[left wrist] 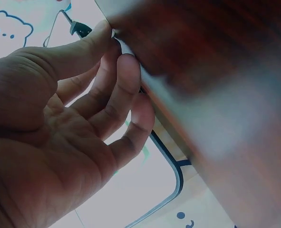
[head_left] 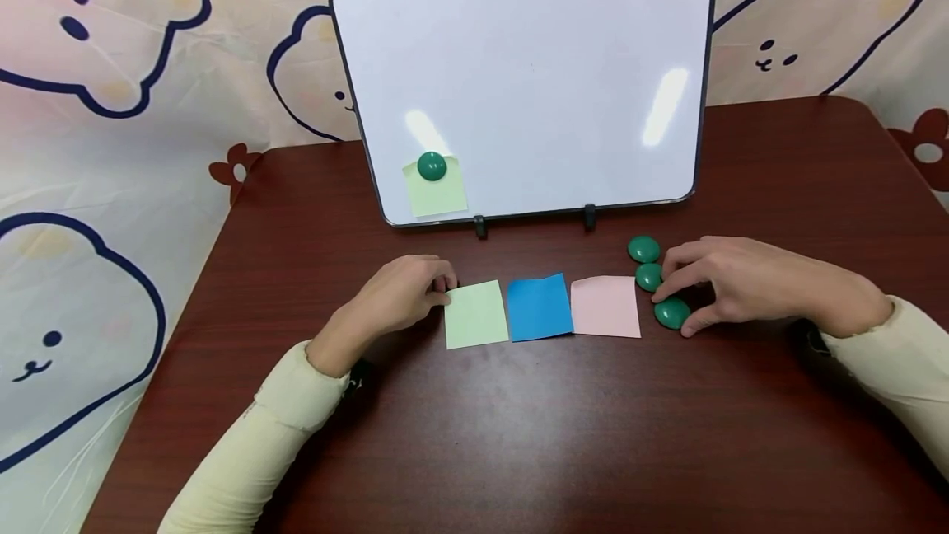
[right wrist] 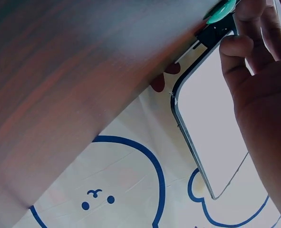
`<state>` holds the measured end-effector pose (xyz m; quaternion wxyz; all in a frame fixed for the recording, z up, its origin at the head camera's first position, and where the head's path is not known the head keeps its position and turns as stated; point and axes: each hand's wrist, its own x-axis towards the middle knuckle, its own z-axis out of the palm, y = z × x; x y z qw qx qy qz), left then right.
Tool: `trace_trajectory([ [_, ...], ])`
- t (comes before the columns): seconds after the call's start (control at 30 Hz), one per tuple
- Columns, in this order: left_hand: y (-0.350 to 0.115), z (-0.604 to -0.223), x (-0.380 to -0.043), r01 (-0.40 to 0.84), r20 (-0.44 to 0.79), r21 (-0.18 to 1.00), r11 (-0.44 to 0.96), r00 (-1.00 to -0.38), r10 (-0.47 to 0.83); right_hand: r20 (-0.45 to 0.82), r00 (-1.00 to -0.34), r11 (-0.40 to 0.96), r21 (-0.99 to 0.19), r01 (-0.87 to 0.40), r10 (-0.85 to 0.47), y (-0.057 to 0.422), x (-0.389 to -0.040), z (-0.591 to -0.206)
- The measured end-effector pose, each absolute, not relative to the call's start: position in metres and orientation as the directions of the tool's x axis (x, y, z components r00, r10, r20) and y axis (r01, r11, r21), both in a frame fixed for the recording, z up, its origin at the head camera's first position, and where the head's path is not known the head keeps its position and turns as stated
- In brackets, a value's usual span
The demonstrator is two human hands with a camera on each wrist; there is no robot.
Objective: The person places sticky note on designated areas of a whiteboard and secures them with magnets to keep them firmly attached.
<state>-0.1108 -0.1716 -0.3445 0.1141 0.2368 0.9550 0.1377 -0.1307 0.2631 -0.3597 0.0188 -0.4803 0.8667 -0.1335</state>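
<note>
A light-green sticky note (head_left: 476,316), a blue sticky note (head_left: 539,308) and a pink sticky note (head_left: 605,306) lie in a row on the table. My left hand (head_left: 404,291) pinches the light-green note at its upper left edge, thumb and forefinger together. Three green round magnets stand in a line right of the pink note. Around the nearest magnet (head_left: 672,313), the thumb and a finger of my right hand (head_left: 741,283) close from either side. The middle magnet (head_left: 648,277) lies against the fingers, and the far magnet (head_left: 643,249) is just behind it.
A whiteboard (head_left: 534,81) leans upright at the back of the dark wooden table (head_left: 504,435), on two black feet. Another light-green note (head_left: 437,198) hangs at its lower left under a green magnet (head_left: 432,166). A cartoon-printed cloth (head_left: 89,171) hangs behind and to the left.
</note>
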Motion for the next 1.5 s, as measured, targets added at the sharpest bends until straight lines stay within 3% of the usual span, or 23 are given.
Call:
trace_trajectory([
  [0.3, -0.1718, -0.3444, -0.1094, 0.44, -0.133, 0.312, 0.842, -0.857, 0.497, 0.122, -0.533, 0.491, -0.258, -0.832, -0.838, 0.263, -0.1298, -0.3596],
  [0.57, -0.1707, -0.3441, -0.1113, 0.416, -0.097, 0.391, 0.821, -0.868, 0.487, 0.11, -0.554, 0.512, -0.27, -0.816, -0.825, 0.2622, -0.1299, -0.359],
  [0.8, -0.1698, -0.345, -0.112, 0.445, -0.049, 0.364, 0.818, -0.868, 0.494, 0.131, -0.541, 0.498, -0.262, -0.827, -0.83, 0.2621, -0.1308, -0.3588],
  [1.03, -0.1706, -0.3445, -0.111, 0.531, 0.148, 0.335, 0.778, -0.845, 0.514, 0.15, -0.55, 0.503, -0.264, -0.823, -0.822, 0.2618, -0.1311, -0.358],
  [1.23, -0.177, -0.3479, -0.1113, 0.624, 0.363, 0.213, 0.752, -0.765, 0.532, 0.194, -0.541, 0.493, -0.247, -0.835, -0.819, 0.2614, -0.1322, -0.3579],
  [1.5, -0.1714, -0.3476, -0.1104, 0.614, 0.432, 0.334, 0.715, -0.774, 0.462, 0.179, -0.563, 0.511, -0.267, -0.817, -0.807, 0.2611, -0.131, -0.3577],
])
